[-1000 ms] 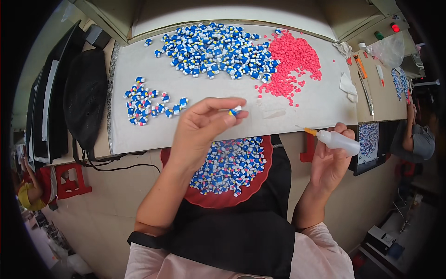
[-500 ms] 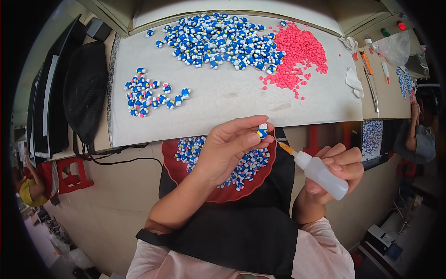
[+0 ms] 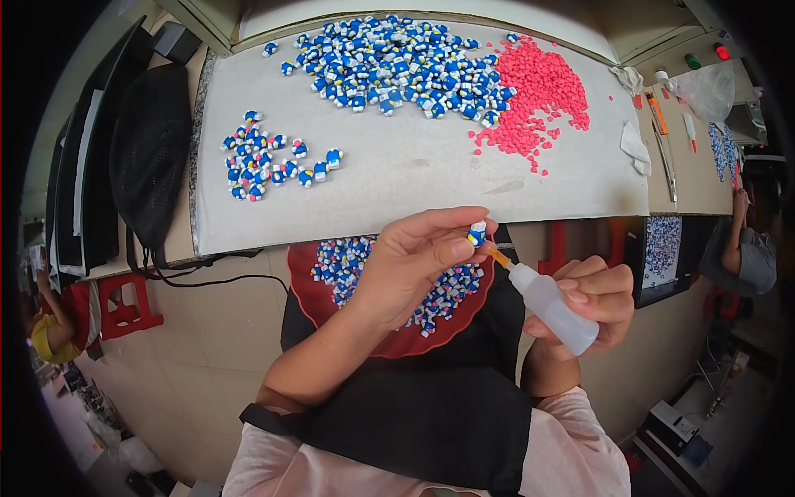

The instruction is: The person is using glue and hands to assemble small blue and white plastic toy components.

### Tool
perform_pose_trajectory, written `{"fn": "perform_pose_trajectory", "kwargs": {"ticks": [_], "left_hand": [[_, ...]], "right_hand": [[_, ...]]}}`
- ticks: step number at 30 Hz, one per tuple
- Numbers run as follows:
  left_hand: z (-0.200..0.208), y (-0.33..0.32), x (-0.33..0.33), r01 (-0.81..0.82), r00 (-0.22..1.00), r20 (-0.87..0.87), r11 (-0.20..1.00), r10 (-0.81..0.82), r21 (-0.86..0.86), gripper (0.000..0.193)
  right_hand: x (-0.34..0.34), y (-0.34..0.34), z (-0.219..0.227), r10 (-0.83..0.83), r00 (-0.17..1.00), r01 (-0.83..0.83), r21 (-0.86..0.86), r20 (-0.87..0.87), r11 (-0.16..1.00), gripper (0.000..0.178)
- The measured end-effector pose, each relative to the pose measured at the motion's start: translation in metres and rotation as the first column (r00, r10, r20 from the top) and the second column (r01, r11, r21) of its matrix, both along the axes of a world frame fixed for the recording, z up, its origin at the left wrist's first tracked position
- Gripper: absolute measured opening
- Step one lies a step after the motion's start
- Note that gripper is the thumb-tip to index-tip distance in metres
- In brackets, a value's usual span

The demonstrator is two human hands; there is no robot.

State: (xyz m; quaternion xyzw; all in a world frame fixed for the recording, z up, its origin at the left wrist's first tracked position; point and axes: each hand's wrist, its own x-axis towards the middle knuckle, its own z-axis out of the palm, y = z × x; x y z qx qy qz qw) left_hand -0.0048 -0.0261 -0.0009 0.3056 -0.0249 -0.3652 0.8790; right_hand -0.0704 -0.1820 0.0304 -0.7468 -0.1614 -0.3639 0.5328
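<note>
Between the thumb and fingers of my left hand (image 3: 418,253) is a small blue, white and yellow figurine (image 3: 477,234), held upright. My right hand (image 3: 592,302) grips a translucent squeeze bottle (image 3: 553,311) with an orange nozzle, tilted up to the left. Its tip is at or very close to the figurine's lower side; whether they touch I cannot tell. Under my left hand, a red bowl (image 3: 302,290) on my lap holds many similar figurines with pink bits. On the white-covered table lie a big heap of figurines (image 3: 406,66) and a pile of small pink pieces (image 3: 542,87).
A smaller figurine group (image 3: 257,157) lies at the table's left. Beyond it are a black mesh bag (image 3: 153,157) and dark trays. Crumpled tissue (image 3: 634,149), tweezers (image 3: 665,166) and a plastic bag (image 3: 704,91) are at right. Other people sit at both sides.
The bottle in my right hand has moved left and slightly up, bringing its nozzle against or near the figurine. My left hand has shifted slightly right with the figurine.
</note>
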Motion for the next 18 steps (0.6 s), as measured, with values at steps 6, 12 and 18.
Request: {"fn": "perform_pose_trajectory", "kwargs": {"ticks": [6,12,18], "left_hand": [[0.0,0.0,0.0,0.005,1.0,0.0,1.0,-0.005,0.004,0.029],[-0.001,-0.001,0.001,-0.049,0.998,-0.029,0.999,0.049,-0.005,0.027],[-0.005,0.013,0.014,-0.162,0.987,0.019,0.987,0.162,0.003,0.029]], "right_hand": [[-0.003,0.003,0.0,-0.049,0.999,0.05,0.029,-0.01,0.998,0.047],[0.001,-0.008,0.003,0.013,0.999,-0.017,-0.083,-0.044,0.996,0.046],[0.01,-0.062,0.005,-0.112,0.953,0.139,0.076,-0.281,0.987,0.027]]}}
